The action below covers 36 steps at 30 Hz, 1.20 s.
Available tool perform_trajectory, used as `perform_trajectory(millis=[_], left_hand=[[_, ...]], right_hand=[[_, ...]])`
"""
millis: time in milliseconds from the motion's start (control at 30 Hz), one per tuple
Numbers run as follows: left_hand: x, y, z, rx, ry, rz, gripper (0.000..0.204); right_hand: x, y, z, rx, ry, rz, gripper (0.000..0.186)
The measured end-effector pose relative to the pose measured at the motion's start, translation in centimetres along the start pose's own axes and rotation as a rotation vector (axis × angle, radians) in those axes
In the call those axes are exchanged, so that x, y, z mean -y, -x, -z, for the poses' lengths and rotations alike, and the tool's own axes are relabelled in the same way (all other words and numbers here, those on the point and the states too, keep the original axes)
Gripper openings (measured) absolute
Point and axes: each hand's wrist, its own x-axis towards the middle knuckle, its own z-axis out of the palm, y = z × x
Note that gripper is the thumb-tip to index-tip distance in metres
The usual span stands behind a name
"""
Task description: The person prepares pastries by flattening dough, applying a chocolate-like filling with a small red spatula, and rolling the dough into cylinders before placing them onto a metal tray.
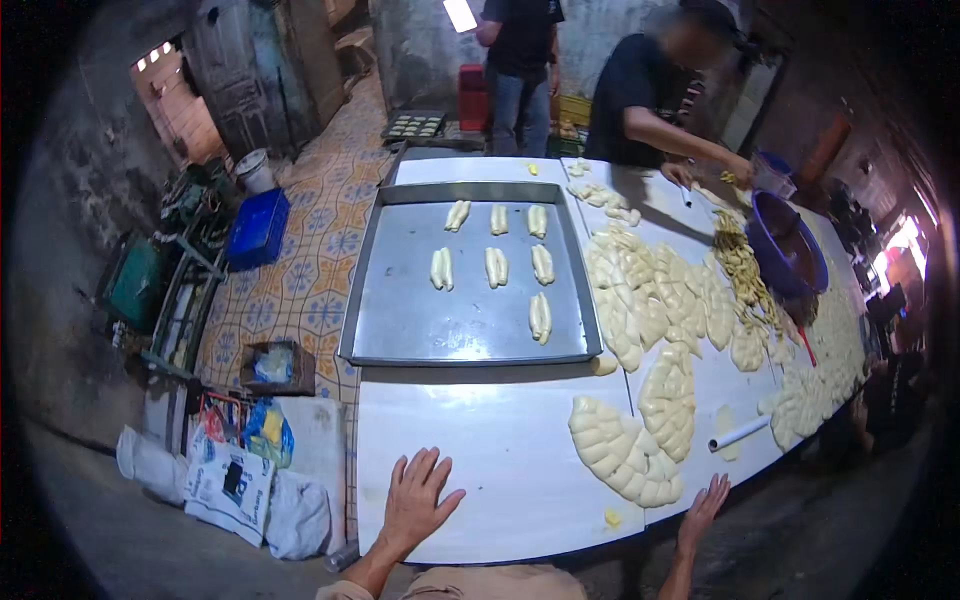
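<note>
My left hand (418,500) is spread open on the white tabletop (500,430) at the near left, with nothing in it. Over at the near right table edge, my right hand (703,512) has its fingers stretched out and holds nothing; whether it touches the table I cannot tell. Beyond my left hand lies a large metal baking tray (440,335) carrying several shaped dough pieces (540,318) in loose rows. Close to my right hand are a fan of overlapping raw dough pieces (622,452), a longer dough cluster (667,395) and a white rolling pin (738,433).
Across the table a person (640,100) reaches toward brownish filling pieces (738,260) beside a purple basin (805,262). Another person (522,60) stands behind. More dough (655,280) covers the right side. Bags (230,485) and a blue crate (258,228) are at the left.
</note>
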Motion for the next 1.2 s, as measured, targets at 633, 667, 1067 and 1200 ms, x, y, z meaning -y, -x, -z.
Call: perform_trajectory(millis=[633, 667, 1067, 1200], left_hand=[[0.6, -0.3, -1.1, 0.042, -0.002, 0.023, 0.060], [0.3, 0.0, -0.9, 0.048, -0.015, 0.030, 0.059], [-1.2, -1.6, -1.1, -0.010, -0.038, 0.046, 0.056], [-1.1, -1.1, -1.9, -0.059, -0.092, 0.040, 0.055]], right_hand=[[-1.4, 0.8, -1.7, -0.097, -0.002, 0.015, 0.046], [0.3, 0.7, -1.0, -0.069, -0.142, -0.079, 0.047], [3.2, -1.8, 0.7, -0.086, -0.044, -0.035, 0.044], [0.6, -3.3, 2.8, -0.151, 0.069, 0.029, 0.038]])
